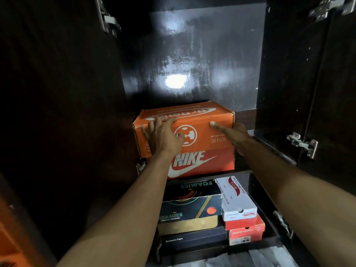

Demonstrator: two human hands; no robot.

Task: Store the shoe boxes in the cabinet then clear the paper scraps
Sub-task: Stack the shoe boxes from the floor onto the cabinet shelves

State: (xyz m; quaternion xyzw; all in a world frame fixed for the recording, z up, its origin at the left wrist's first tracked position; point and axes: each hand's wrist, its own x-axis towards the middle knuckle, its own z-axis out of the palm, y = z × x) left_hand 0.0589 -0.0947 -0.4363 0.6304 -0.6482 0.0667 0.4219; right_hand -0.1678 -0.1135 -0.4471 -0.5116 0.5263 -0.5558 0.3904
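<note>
An orange shoe box (202, 116) with a white round logo sits on top of a red Nike box (208, 162) on the upper shelf of a dark cabinet (192, 54). My left hand (163, 133) lies flat on the orange box's front left, fingers spread over its top edge. My right hand (234, 134) is at the box's right front corner, thumb stretched across the front face and fingers round the right side. On the shelf below, black Foamies boxes (190, 207) are stacked beside a white Skechers box (238, 197) and red boxes (246, 228).
The cabinet doors stand open, left door (57, 93) and right door (312, 83), with metal hinges (302, 143) on their inner faces. Free room remains on the upper shelf (244, 116) to the right of the orange box. White paper (260, 257) lies at the bottom.
</note>
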